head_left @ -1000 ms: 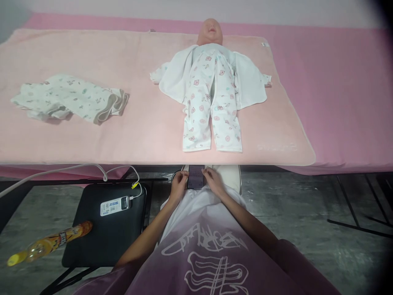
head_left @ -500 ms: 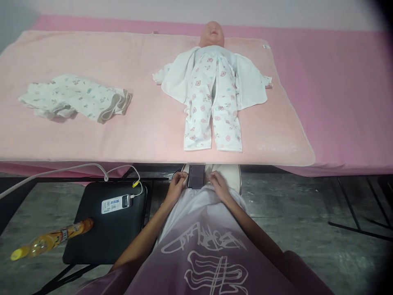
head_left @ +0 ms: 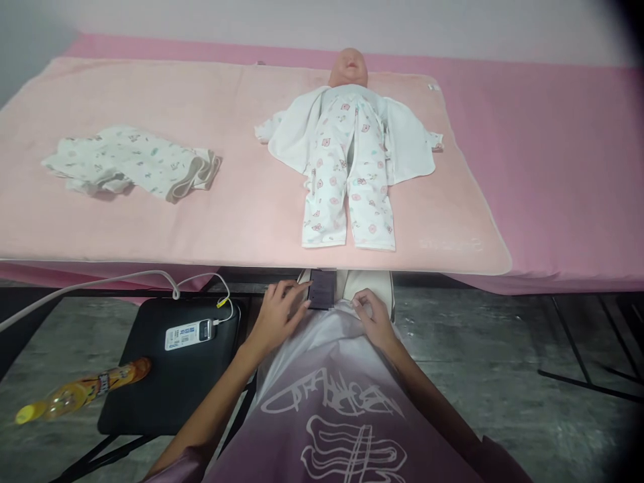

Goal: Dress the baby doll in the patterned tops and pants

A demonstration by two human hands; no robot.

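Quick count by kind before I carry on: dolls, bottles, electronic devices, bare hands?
Dolls: 1 (doll)
Bottles: 1 (yellow-capped bottle)
Electronic devices: 2 (dark device, white corded device)
Bare hands: 2 (left hand, right hand)
Total: 6

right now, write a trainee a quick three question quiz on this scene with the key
1. Multiple choice: which thing is nearest the left grip?
A) bottle
B) phone
C) cable

2. True or false: seen from the wearer, the loose printed cloth lies to the left of the doll.

3. Fill in: the power bank rests on the black ____.

Key: 1 B; 2 true; 3 seat.
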